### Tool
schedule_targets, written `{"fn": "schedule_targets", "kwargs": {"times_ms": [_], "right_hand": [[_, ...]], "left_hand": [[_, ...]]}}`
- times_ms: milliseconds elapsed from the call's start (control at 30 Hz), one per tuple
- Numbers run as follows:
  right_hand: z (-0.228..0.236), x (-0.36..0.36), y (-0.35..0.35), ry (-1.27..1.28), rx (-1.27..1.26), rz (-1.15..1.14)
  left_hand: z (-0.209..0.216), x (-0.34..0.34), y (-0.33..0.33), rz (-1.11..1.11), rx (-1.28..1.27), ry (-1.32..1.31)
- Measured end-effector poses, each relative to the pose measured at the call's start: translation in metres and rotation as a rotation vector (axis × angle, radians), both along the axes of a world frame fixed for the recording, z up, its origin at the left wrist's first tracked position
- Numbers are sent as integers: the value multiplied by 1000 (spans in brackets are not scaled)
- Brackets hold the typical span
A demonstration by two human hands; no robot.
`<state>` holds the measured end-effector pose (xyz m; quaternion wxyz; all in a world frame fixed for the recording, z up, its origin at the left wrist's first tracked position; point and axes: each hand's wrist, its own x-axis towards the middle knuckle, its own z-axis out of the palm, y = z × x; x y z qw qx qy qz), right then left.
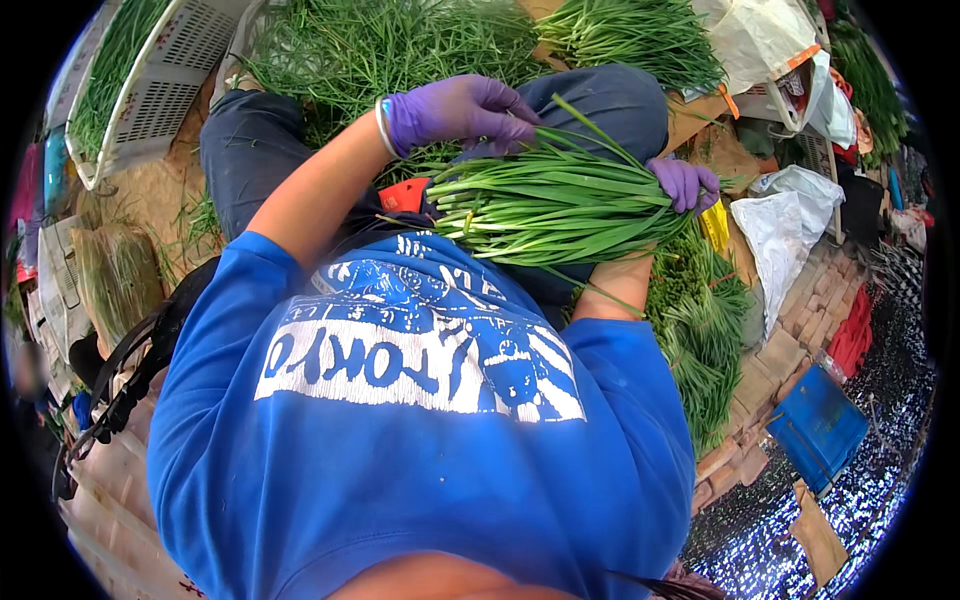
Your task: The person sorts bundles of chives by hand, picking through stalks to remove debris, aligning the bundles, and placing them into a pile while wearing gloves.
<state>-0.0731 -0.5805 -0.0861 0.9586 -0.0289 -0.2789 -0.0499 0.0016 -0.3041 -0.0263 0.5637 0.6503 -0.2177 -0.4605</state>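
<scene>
A large bunch of long flat green leaves, garlic chives (560, 205), lies across my lap, its paler stem ends to the left. Under it passes my right forearm, and my right hand (685, 185), in a purple glove, curls its fingers round the leafy end. Above the stem side, my left hand (465, 115), also purple-gloved, has thumb and fingers closed in a pinch. A few loose blades run from its fingertips toward the bunch. Beside the stem ends a small red object (403, 195) shows partly.
Loose greens (390, 50) are heaped beyond my legs, with a neater chive pile (635, 40) to their right. More bundles (700, 340) lie by my right side. A white plastic crate (165, 90) stands far left. White bags (790, 215) and a blue flat container (818, 425) are at right.
</scene>
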Motion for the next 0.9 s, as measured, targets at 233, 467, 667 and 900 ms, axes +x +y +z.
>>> {"fn": "schedule_targets", "kwargs": {"times_ms": [233, 467, 667, 900], "right_hand": [[-5, 1, -3, -6, 23, 10], [-3, 4, -3, -3, 28, 36], [0, 3, 2, 23, 36, 18], [-10, 5, -6, -64, 24, 25]], "left_hand": [[-7, 15, 46, -21, 37, 134], [-28, -6, 47, 363, 12, 102], [-40, -28, 43, 607, -138, 262], [-80, -12, 89, 683, -942, 621]]}}
